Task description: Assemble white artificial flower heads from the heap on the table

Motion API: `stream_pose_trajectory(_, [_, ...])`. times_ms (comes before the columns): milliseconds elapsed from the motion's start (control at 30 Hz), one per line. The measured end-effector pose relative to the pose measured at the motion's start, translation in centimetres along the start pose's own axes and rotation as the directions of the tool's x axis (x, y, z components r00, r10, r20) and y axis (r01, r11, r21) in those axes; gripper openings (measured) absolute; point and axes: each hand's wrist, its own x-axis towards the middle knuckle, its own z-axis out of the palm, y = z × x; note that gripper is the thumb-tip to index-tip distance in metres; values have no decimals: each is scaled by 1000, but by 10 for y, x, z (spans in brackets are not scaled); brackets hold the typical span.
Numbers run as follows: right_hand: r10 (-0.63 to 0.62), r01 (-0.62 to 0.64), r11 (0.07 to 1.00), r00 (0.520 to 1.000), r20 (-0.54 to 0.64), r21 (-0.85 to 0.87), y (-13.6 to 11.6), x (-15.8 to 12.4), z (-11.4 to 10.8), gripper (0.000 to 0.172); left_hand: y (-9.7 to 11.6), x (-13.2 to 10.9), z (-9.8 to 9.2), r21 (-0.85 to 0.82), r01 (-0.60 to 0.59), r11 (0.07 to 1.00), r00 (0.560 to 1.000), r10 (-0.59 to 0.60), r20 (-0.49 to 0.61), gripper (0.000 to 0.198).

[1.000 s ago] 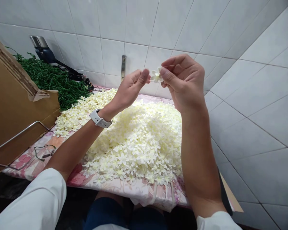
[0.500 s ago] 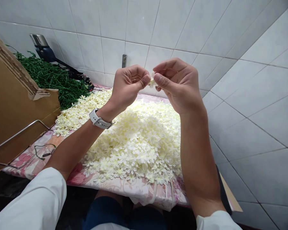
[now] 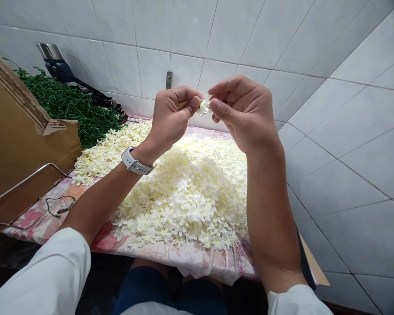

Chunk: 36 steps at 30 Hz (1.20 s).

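Observation:
A small white artificial flower (image 3: 204, 106) is held up between my two hands, above the far side of a large heap of loose white flowers (image 3: 187, 197). My left hand (image 3: 172, 111) pinches the flower from its left side between thumb and forefinger. On the other side, my right hand (image 3: 251, 114) has its bent thumb and fingers at the petals, with a narrow gap showing between forefinger and thumb tips. The underside of the flower is partly hidden by the left fingertips.
A floral cloth (image 3: 141, 251) covers the table under the heap. Green plastic stems (image 3: 72, 105) lie at the back left, by a dark bottle (image 3: 54, 61). A cardboard box (image 3: 22, 118) and a metal rod (image 3: 22, 183) stand at the left. Tiled walls (image 3: 223, 39) close off the back and right.
The flower has turned so that its petals show larger, spreading towards my right hand. My fingers have shifted slightly around it, while both arms stay nearly in place.

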Motion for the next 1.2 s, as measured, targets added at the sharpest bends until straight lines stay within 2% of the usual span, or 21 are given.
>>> stream_pose_trajectory(333, [-52,53,998,998,-31,42,2,4,-1,43,9,-2,2,-52,59,997,995,-55,82,32])
stream_pose_trajectory(567, [-94,98,995,990,-109,33,-2,2,-8,38,5,1,-1,-35,56,998,998,-55,29,35])
stream_pose_trajectory(833, [-104,105,994,980,-168,-1,-4,2,-14,29,6,1,0,-42,178,983,983,-176,47,25])
stream_pose_trajectory(1000, [-96,92,995,976,-195,-29,-5,1,-16,20,4,3,1,-48,255,966,966,-252,58,33])
stream_pose_trajectory(1100, [-113,112,994,976,-188,-15,-7,1,-16,19,2,3,0,7,233,972,969,-233,81,40])
stream_pose_trajectory(1200, [-104,101,995,979,-177,-28,-7,1,-15,20,0,2,-3,152,185,971,958,-212,192,47])
